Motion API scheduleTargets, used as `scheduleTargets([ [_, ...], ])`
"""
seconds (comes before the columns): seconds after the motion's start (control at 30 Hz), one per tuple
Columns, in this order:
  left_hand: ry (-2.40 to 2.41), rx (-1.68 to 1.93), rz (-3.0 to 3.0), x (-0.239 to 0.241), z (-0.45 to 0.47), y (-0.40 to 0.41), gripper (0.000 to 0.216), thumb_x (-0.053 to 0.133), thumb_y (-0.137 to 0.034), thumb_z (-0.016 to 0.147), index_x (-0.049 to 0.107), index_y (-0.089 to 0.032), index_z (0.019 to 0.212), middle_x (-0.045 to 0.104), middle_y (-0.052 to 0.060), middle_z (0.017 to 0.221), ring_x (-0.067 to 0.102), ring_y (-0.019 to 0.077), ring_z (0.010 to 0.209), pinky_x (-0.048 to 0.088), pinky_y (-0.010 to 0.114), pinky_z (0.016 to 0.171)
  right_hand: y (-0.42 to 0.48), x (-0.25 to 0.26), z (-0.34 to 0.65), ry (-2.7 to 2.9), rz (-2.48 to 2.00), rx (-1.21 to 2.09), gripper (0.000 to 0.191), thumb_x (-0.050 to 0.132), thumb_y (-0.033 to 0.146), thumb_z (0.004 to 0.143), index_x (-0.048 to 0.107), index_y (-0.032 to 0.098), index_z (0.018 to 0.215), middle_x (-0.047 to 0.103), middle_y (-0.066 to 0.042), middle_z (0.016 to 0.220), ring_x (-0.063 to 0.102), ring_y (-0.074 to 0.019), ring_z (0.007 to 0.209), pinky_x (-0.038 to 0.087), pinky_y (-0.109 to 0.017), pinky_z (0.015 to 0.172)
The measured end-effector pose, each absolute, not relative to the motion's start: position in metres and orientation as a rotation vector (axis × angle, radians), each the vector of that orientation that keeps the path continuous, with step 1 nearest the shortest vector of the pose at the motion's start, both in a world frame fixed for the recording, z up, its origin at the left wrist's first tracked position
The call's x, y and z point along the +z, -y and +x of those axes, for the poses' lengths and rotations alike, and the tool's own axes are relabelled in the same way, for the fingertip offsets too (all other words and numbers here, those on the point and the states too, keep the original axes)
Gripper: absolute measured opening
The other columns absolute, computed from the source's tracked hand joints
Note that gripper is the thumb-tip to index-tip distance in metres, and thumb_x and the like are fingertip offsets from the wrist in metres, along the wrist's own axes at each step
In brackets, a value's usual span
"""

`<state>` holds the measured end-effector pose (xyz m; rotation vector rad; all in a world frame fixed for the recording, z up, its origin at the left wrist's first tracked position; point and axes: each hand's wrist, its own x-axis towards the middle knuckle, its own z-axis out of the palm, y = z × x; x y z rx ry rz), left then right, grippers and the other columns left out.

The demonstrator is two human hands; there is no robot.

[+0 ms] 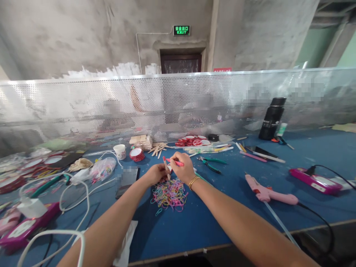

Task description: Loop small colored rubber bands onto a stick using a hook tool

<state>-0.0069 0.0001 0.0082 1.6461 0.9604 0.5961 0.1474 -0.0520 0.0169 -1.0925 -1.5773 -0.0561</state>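
Between the fingers of my left hand point(156, 174) a wooden craft stick point(166, 167) stands nearly upright. My right hand point(184, 170), with a gold bracelet at the wrist, grips a red marker pen point(178, 163). The pen's tip end points left at the stick's upper part; whether they touch I cannot tell. Just below both hands lies a loose heap of colourful small rubber bands point(170, 196). Something pale sits between the hands, mostly hidden by the fingers.
Green-handled pliers point(213, 163) lie right of my hands, and a pink glue gun point(268, 191) farther right. Beyond stand a paper cup point(119, 151), red tape rolls point(137, 154) and a black flask point(272, 119). A white cable point(87, 200) loops at left. A perforated metal screen point(155, 107) borders the back.
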Motion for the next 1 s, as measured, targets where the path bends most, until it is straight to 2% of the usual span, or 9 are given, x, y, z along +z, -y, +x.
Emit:
scheduleTargets([
  [1.0, -0.961, 0.594, 1.65, 0.0068, -0.0077, -0.0021, 0.035, 0.077, -0.04, 0.064, 0.058, -0.015, 0.078, 0.061, -0.002, 0.055, 0.053, 0.0084, 0.047, 0.036, 0.019, 0.046, 0.0503, 0.0152, 0.1457, 1.605, -1.074, -0.062, 0.014, 0.052, 0.022, 0.081, 0.054, 0.022, 0.068, 0.06, 0.002, 0.063, 0.053, -0.0154, 0.065, 0.037, -0.028, 0.075],
])
